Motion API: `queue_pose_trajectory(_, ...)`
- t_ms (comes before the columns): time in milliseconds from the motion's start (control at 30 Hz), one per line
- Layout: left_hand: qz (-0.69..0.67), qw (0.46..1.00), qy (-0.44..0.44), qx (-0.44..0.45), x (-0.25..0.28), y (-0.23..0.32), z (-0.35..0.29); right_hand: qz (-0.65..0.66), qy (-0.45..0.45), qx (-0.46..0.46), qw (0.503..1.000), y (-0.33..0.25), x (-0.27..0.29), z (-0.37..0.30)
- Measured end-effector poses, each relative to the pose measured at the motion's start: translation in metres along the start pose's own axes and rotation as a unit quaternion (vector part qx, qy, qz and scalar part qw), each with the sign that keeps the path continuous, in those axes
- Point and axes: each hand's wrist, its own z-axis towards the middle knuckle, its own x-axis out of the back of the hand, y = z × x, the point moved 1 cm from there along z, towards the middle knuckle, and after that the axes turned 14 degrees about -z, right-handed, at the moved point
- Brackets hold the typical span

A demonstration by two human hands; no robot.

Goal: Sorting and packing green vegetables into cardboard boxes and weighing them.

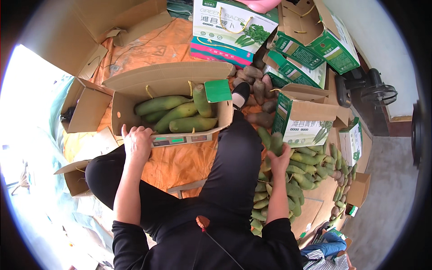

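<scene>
A: Black top (202, 245) is nearest the cam, bottom ctr. What's the L hand (137, 144) up to?

B: Left of ctr, at an open carton (168, 72). Fingers bent over its near-left edge, one a bit apart from the rest. Can't tell if they're pinching the wall.

A: OK, & the R hand (279, 158)?

B: Right of ctr, fingers curled round a green veg (276, 141), just below-left of a white-and-green box (310, 130).

A: What's in the carton?

B: Several long radishes (180, 113), lying mostly sideways, one tilted up at the right end, near a green flap (218, 91). Gray panel w/ lit displays (176, 140) shows under the near edge.

A: Rest of the pic?

B: Big heap (307, 169) of similar green ones, right of ctr & lower. Reddish-brown tubers (258, 92) upper ctr, by a black shoe (241, 91). Orange sheet (148, 49) upper left. Small black fan (379, 93) upper right; another person (325, 248), lower right, in blue & stripes.
</scene>
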Motion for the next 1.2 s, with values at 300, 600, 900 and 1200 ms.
queue_pose_trajectory(300,0.007,1.0,0.011,-0.017,-0.003,-0.004,-0.001,0.318,0.026,0.235,0.918,-0.235,0.095,0.031)
queue_pose_trajectory(600,0.01,1.0,0.01,-0.021,-0.007,-0.012,-0.001,0.204,-0.016,0.494,0.845,-0.382,0.032,-0.004)
queue_pose_trajectory(900,0.012,1.0,-0.009,-0.01,0.0,-0.003,-0.001,0.001,-0.08,0.585,0.807,-0.418,-0.056,-0.051)
queue_pose_trajectory(1200,0.03,0.999,-0.014,-0.024,-0.005,-0.007,-0.003,0.174,-0.119,0.464,0.861,-0.362,0.04,0.01)
